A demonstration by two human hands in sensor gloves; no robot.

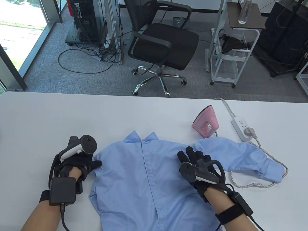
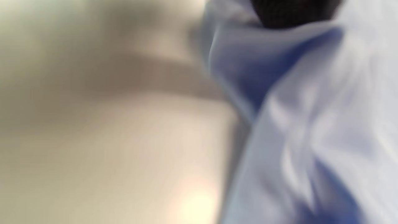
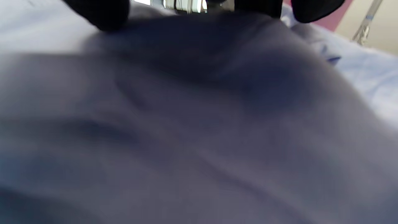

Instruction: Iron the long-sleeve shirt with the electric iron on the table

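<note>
A light blue long-sleeve shirt [image 1: 146,178] lies front up on the white table [image 1: 72,115], collar toward the far edge, one sleeve [image 1: 243,156] spread to the right. A pink electric iron [image 1: 206,122] stands on the table just beyond the right shoulder. My left hand [image 1: 92,164] pinches the shirt's left shoulder edge; the blurred left wrist view shows a fingertip [image 2: 292,12] on bunched fabric [image 2: 311,124]. My right hand [image 1: 195,157] rests flat on the right shoulder, fingers spread; its fingertips [image 3: 102,12] press the cloth [image 3: 199,124] in the right wrist view.
A white power strip [image 1: 241,125] with a plug sits at the right, and the iron's braided cord [image 1: 247,185] loops around the sleeve. Beyond the far table edge stand a black office chair [image 1: 163,45] and a white cart [image 1: 228,55].
</note>
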